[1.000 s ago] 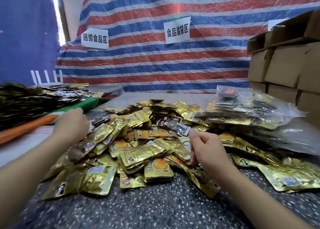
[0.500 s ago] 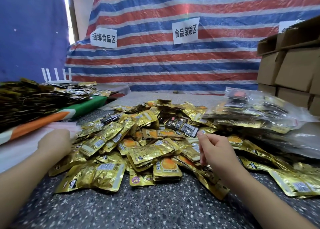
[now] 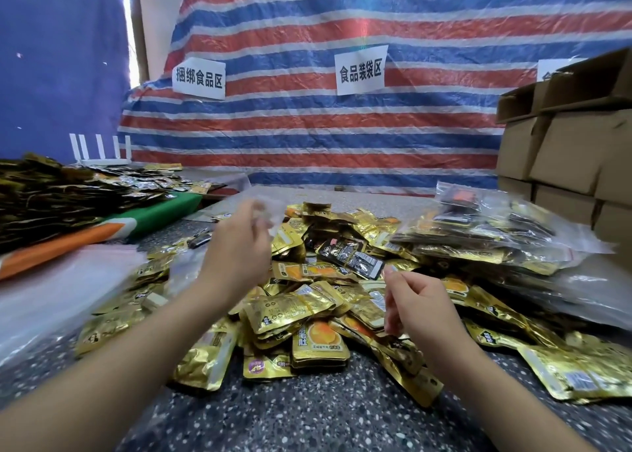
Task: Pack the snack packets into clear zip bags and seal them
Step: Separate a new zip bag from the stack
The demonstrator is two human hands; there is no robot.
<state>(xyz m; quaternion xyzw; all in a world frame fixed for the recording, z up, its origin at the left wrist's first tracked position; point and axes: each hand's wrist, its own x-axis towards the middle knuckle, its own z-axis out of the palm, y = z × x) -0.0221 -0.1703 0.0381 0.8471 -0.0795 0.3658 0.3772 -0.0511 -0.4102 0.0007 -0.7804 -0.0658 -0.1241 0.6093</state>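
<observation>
- A person's left hand (image 3: 239,246) is raised above a heap of gold snack packets (image 3: 318,301) on a speckled desk (image 3: 307,417), its fingers pinching what looks like an empty clear zip bag (image 3: 270,212); motion blur leaves the bag's edges hard to make out.
- The right hand (image 3: 415,309) hovers just over the near side of the heap, fingers loosely curled and holding nothing that can be seen.
- A stack of empty clear bags (image 3: 58,291) lies at the left edge of the desk; filled bags (image 3: 496,233) are piled to the right, in front of cardboard boxes (image 3: 574,150).
- By the look of it, the step in hand is fetching and opening a fresh bag; no packet has yet gone in.
- The next move likely calls for both hands to part the bag's mouth, then for the right to gather packets from the heap.
</observation>
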